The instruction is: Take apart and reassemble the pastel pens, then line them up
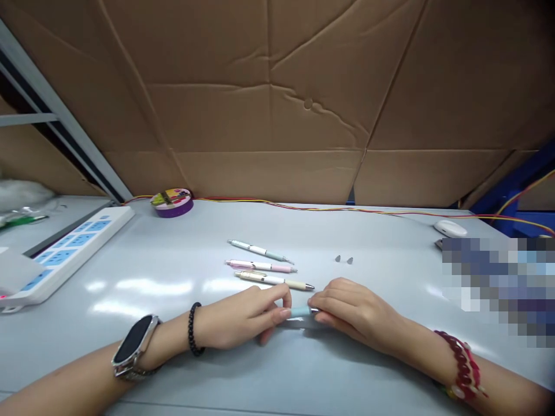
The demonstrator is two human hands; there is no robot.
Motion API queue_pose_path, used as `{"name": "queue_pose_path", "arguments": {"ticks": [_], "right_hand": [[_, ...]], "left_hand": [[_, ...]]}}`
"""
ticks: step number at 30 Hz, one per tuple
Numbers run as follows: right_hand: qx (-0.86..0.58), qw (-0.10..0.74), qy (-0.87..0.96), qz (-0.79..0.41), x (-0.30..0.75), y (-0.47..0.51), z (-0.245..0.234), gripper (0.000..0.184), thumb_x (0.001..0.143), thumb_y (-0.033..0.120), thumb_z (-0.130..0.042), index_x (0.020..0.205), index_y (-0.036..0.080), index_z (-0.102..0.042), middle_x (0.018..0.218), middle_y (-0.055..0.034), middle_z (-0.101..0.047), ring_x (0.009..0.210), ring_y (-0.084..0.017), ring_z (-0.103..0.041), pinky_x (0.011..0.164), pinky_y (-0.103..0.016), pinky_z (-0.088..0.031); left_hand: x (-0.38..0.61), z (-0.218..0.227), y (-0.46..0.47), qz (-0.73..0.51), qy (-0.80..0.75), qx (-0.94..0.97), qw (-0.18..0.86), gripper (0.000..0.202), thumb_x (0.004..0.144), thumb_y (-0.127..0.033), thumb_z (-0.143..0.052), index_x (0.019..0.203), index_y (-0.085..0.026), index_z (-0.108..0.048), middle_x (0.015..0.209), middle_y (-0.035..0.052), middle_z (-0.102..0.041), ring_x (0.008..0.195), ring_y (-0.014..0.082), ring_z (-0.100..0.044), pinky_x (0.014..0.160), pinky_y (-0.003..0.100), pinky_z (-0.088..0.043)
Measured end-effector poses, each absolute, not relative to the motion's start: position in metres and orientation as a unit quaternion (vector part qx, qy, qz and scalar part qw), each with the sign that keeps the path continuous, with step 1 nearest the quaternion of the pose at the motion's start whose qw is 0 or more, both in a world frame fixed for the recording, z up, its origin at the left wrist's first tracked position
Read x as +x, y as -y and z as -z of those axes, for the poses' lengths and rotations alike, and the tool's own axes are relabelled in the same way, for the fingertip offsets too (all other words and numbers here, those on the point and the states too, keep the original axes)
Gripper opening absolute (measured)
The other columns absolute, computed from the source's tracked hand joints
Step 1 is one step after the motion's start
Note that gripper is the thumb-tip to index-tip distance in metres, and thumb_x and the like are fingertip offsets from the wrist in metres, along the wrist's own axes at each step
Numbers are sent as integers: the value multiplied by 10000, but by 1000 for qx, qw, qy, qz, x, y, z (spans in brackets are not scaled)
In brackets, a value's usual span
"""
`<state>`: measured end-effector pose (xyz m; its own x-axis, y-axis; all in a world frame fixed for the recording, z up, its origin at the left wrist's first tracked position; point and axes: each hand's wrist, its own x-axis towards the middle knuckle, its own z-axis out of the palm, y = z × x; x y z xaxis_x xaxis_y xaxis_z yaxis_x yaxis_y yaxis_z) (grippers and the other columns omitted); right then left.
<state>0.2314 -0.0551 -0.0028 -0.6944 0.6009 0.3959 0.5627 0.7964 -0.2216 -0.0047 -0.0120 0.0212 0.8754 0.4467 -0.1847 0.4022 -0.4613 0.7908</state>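
My left hand (245, 318) and my right hand (349, 312) meet low over the grey table (173, 346), both pinched on a light-blue pen (300, 312) held between them. Only its short middle part shows between the fingers. Just beyond the hands lie three pens side by side: a beige one (273, 280), a pink one (260, 266) and a green-and-white one (259, 250). Two small metal pen tips (344, 260) stand to their right. A watch and a black bead bracelet are on my left wrist, red beads on my right.
A white and blue power strip (65, 251) runs along the left. A purple tape roll (173, 203) sits at the back by red-yellow wires (347, 210). A white mouse-like object (450, 228) lies far right. Cardboard (277, 98) walls the back.
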Motion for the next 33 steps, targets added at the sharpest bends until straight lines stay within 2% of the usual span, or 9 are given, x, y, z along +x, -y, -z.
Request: {"name": "queue_pose_path", "arguments": {"ticks": [3,9,14,18,25,30,33], "right_hand": [[-327,234,912,-75,230,55,6,222,909,259,-414,1015,148,-574,767,-60,-620,701,-137,-557,655,-260,-453],[-357,246,893,-122,228,60,9,205,908,222,-413,1018,165,-577,733,-38,-612,670,-124,-547,619,-230,-445],[-374,251,884,-123,224,63,9,195,904,222,-417,983,175,-589,723,-26,-616,646,-125,-549,609,-237,-445],[-396,297,856,-149,221,67,6,168,887,218,-457,937,185,-613,754,-29,-646,656,-117,-575,619,-220,-459],[-343,363,849,-173,221,70,-5,153,876,162,-469,895,178,-620,741,-28,-675,648,-102,-593,595,-194,-479],[-313,369,858,-176,223,68,-9,122,844,124,-519,907,172,-611,751,-21,-670,669,-93,-591,631,-182,-467],[-328,332,862,-197,225,64,-10,104,849,152,-514,901,177,-600,765,-13,-660,682,-86,-583,646,-174,-450]], "left_hand": [[-4,-21,10,-27,-251,844,473,256,941,-396,-289,849,-194,-417,583,-63,-536,547,86,-464,603,186,-352],[-4,-24,11,2,-291,787,544,300,908,-474,-306,828,-198,-394,554,-76,-437,371,59,-345,389,177,-271],[-5,-24,13,1,-306,746,591,319,890,-500,-333,822,-193,-389,576,-72,-402,361,47,-341,345,160,-263],[-4,-20,13,46,-317,658,682,326,863,-524,-390,811,-205,-348,605,-77,-408,337,30,-340,286,126,-274],[-6,-18,10,64,-286,517,804,225,867,-415,-455,835,-198,-408,549,-74,-385,304,32,-310,239,116,-196],[-8,-18,5,95,-260,481,832,222,876,-391,-435,881,-174,-480,537,-67,-339,285,36,-270,219,134,-176],[-7,-18,7,84,-270,503,816,243,873,-416,-431,890,-179,-477,534,-69,-343,291,42,-288,231,138,-196]]}}
